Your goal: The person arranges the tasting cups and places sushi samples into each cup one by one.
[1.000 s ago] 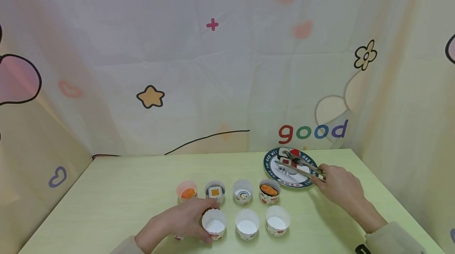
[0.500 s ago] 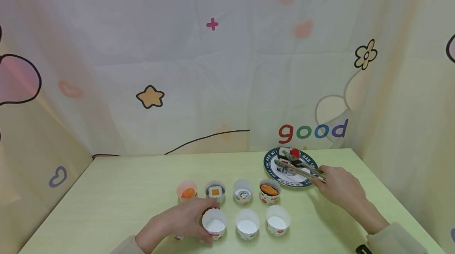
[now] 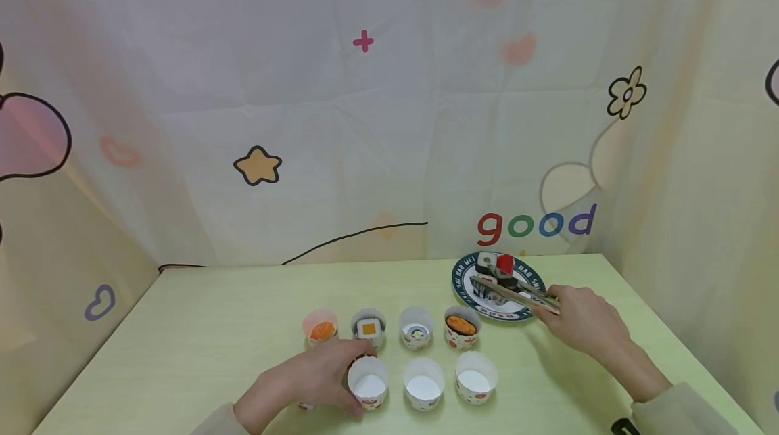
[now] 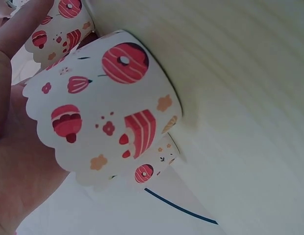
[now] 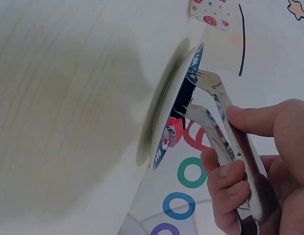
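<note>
My left hand grips a white paper baking cup in the front row, thumb on its near side and fingers at its far side. Another patterned cup stands close under the palm in the left wrist view; the head view mostly hides it. My right hand holds metal tongs with fork-like tips, seen near the thumb in the right wrist view. Those tips reach over the blue-rimmed plate, at sushi pieces, one topped red. Whether they pinch a piece, I cannot tell.
Behind the left hand stand cups with an orange piece, a white-and-orange sushi piece, a small round piece and an orange-topped sushi. Two front-row cups stand right of the left hand. A printed curtain hangs behind the table.
The upper arm of the tongs has come down toward the lower one, uncovering more of the sushi behind. The gripped cup has shifted very slightly right.
</note>
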{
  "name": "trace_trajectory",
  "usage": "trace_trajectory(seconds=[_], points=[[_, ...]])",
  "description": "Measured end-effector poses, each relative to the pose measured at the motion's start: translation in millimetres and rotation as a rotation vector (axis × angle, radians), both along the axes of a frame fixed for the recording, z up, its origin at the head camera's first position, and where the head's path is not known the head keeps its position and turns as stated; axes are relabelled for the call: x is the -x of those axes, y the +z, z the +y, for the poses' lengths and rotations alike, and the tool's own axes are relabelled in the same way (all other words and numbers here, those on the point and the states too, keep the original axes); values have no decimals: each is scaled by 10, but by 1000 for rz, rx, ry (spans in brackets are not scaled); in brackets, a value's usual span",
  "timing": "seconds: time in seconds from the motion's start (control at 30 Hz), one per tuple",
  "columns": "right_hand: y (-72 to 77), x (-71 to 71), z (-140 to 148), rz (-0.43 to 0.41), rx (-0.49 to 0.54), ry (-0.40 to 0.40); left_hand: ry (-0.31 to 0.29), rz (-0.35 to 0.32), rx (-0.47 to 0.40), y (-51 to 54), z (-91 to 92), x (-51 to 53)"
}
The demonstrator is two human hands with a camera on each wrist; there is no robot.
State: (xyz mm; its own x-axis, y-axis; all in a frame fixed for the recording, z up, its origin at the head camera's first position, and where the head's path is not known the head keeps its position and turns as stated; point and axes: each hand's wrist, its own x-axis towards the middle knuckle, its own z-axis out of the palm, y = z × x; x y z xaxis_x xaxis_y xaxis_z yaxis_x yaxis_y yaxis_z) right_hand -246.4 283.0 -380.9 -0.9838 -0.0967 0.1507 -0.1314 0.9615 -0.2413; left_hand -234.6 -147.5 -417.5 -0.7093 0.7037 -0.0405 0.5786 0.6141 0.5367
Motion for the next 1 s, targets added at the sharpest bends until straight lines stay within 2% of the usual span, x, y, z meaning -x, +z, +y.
trace_trajectory(seconds=[0.3,0.63,1.0], points=[[-25,4,11,-19,7,2,-2,3,-2,8,1,-3],[-49,-11,13,-11,1,12,-21,54,-3,4,-2,-20],[-6,-46,8,20,13,31,-12,49,11,9,-10,-12]])
